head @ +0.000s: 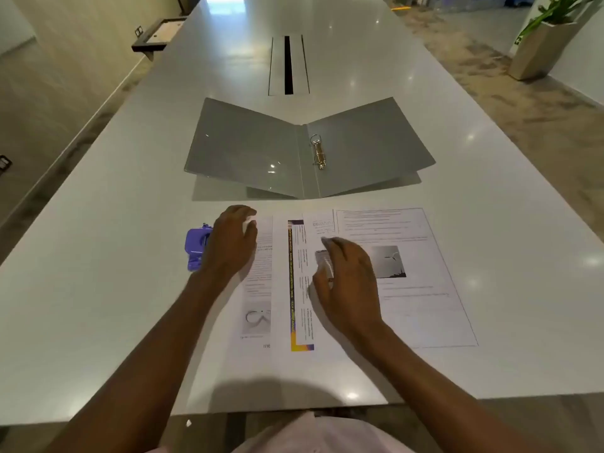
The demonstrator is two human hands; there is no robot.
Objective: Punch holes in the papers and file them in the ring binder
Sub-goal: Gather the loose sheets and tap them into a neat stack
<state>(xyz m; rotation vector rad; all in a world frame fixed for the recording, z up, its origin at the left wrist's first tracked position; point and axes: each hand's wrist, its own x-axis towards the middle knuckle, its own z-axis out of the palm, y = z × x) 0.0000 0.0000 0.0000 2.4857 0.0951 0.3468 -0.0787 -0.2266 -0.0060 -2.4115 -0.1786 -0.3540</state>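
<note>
An open grey ring binder [248, 148] lies on the white table, its metal rings [317, 152] just right of the spine. Nearer me, several printed papers are fanned out: a left sheet [261, 289], a middle sheet with a coloured stripe [295, 289], and a right sheet with a photo [418, 289]. A purple hole punch [195, 248] sits just left of the papers. My left hand [232, 246] covers the left sheet's top left corner, and its curled fingers seem to pinch the corner. My right hand [346, 276] rests on the middle sheets with bent, spread fingers.
A cable slot [288, 65] runs down the table's middle beyond the binder. A dark picture frame [157, 35] hangs over the far left edge. A potted plant [539, 50] stands on the floor at the right. The table's near edge [294, 408] is close to my body.
</note>
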